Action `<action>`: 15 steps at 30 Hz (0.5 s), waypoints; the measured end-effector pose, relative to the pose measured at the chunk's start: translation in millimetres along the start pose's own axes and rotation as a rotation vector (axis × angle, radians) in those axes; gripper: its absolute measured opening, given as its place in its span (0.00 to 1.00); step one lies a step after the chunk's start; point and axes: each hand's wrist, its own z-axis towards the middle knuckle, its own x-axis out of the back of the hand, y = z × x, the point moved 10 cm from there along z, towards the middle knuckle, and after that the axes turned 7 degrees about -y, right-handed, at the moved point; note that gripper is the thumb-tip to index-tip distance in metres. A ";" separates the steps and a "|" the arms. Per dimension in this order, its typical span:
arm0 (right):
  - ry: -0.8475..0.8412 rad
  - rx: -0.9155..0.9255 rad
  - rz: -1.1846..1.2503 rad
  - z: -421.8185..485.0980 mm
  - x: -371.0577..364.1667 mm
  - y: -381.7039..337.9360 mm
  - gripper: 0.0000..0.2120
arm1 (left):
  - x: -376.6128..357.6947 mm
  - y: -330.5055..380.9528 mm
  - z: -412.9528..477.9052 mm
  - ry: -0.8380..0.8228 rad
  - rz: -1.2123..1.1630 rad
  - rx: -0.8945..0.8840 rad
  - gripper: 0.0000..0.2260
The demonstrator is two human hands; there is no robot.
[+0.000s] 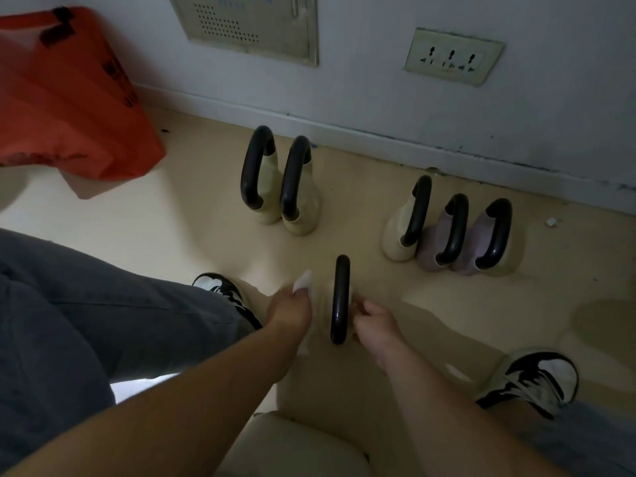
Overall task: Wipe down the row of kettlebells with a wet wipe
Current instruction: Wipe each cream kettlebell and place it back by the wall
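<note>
Blur smears the nearest cream kettlebell with a black loop handle (340,299), which stands on the beige floor (430,304) between two black-and-white trainers (223,290), so its body is hard to make out. The left-hand grip (292,309) pinches a white wet wipe (303,282) against its left flank, while the right-hand grip (373,321) curls at its right flank, and I cannot tell whether it holds anything. Farther off, near the grey wall (378,98), stand a pair of cream kettlebells (303,218) and, apart to the right, a single cream kettlebell (395,239) just beside two lilac kettlebells (432,249), with an orange plastic bag (69,98) cut off at the left edge.
</note>
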 end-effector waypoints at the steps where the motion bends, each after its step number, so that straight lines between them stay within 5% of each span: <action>1: -0.016 0.001 -0.011 4.7 -0.4 4.6 0.20 | -7.6 16.5 4.4 -0.028 -0.025 -0.027 0.27; 8: 0.065 0.060 -0.132 15.7 16.4 1.4 0.12 | -72.8 67.2 24.6 -0.248 -0.148 0.027 0.25; 12: 0.069 -0.027 -0.127 25.6 16.3 2.1 0.04 | -80.4 65.4 6.8 -0.172 0.015 -0.092 0.28; 15: 0.026 -0.046 -0.070 37.3 12.3 11.0 0.21 | -72.1 56.9 -3.9 -0.132 0.293 -0.277 0.29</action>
